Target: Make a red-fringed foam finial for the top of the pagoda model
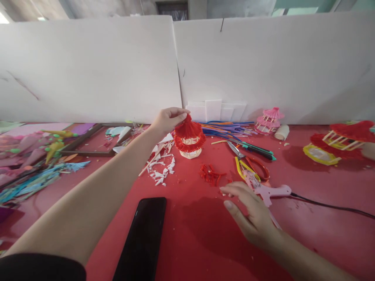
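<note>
My left hand [170, 120] reaches forward and pinches the peak of a small red pagoda model [190, 136], which has fuzzy roof tiers and a pale stick frame. The model is upright at the table's middle; I cannot tell whether its base touches the surface. My right hand [252, 212] hovers low over the table with thumb and fingers apart, holding nothing. Just beyond its fingertips lie short red pipe-cleaner pieces [210, 175]. A pink glue gun [271, 192] with a black cord lies beside this hand, partly hidden by it. Behind it are scissors [258, 168] with red and yellow handles.
A black phone [143, 238] lies in front. White scraps [161, 169] and pipe-cleaner bundles [228, 128] surround the model. A pink pagoda [268, 120] and cardboard tube [281, 132] stand behind; a larger red pagoda [341, 140] is right. White boards [263, 66] wall the back.
</note>
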A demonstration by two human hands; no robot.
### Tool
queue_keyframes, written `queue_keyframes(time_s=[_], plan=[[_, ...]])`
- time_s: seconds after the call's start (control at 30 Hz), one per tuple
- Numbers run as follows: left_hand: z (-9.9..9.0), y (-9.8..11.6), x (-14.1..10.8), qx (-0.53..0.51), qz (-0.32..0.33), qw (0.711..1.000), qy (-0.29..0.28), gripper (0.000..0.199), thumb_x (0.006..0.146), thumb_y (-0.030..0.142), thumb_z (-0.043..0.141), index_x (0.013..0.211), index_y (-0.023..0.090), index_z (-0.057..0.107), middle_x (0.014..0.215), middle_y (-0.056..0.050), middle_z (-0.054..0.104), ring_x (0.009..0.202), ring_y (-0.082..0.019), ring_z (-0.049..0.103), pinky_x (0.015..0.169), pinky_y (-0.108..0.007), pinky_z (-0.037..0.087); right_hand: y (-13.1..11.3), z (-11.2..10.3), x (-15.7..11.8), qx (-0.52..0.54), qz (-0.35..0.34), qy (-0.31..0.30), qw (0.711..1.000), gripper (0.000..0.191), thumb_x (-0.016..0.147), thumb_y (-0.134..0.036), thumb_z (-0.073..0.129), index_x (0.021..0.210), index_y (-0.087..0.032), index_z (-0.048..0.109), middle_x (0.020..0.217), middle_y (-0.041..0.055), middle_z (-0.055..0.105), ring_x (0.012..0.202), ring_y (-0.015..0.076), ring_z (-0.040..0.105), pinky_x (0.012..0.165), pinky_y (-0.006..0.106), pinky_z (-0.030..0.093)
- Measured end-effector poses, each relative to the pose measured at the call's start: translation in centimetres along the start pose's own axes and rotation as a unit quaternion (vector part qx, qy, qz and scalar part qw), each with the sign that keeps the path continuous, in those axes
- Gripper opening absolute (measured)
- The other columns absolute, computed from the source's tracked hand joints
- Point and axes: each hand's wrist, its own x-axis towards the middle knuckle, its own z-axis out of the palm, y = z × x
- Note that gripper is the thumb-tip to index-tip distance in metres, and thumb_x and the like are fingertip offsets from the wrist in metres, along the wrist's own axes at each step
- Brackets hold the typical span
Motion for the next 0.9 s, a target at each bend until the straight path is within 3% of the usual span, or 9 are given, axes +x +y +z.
queue_keyframes(time_s=[0.33,0.57,0.77,0.9], plan=[[-0.2,0.1,-0.1,-0.031,0.002,0.999,0.009,0.009,0.086,0.013,0.066,0.090,0.014,0.074,0.083,-0.004,0.075,0.080,-0.012,0.070,0.089,-0.029,0.055,0.1,0.0,0.0,0.005,0.006,-0.017,1.000,0.020,0.095,-0.023,0.054,0.114,-0.023,0.061,0.103,0.0047,0.066,0.098,0.0146,0.062,0.088,0.026,0.052],[-0.3,-0.8,-0.2,0.009,0.015,1.000,-0.006,0.010,0.084,0.018,0.069,0.090,0.014,0.075,0.076,-0.004,0.073,0.073,-0.012,0.068,0.085,-0.030,0.055,0.1,-0.1,-0.1,0.007,0.015,-0.026,1.000,0.021,0.095,-0.023,0.053,0.114,-0.021,0.061,0.104,0.0051,0.066,0.098,0.0143,0.062,0.087,0.026,0.051],[-0.5,0.1,-0.3,0.045,0.023,0.998,-0.041,0.015,0.082,0.026,0.072,0.090,0.014,0.076,0.087,-0.008,0.076,0.082,-0.015,0.068,0.087,-0.032,0.053,0.0,0.0,0.0,0.009,0.012,-0.026,1.000,0.020,0.096,-0.023,0.053,0.114,-0.021,0.061,0.103,0.0053,0.066,0.097,0.0141,0.062,0.086,0.026,0.051],[-0.5,0.4,-0.5,0.070,0.033,0.996,-0.043,0.016,0.075,0.020,0.077,0.091,0.016,0.076,0.090,-0.008,0.076,0.084,-0.015,0.068,0.087,-0.032,0.052,0.1,0.0,-0.1,0.012,0.017,-0.026,0.999,0.020,0.096,-0.023,0.053,0.114,-0.021,0.061,0.103,0.0052,0.066,0.097,0.0141,0.062,0.086,0.026,0.051]])
